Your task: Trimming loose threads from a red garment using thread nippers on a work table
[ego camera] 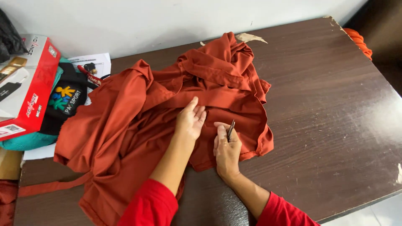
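Left hand lies flat, fingers extended, on rust-orange garment. Right hand pinches small metal tool. Red box and teal pouch lie left on the wooden table.

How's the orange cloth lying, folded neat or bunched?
Bunched. The orange cloth lies crumpled in loose ridges across the table; the left hand presses one part flat beside the right hand.
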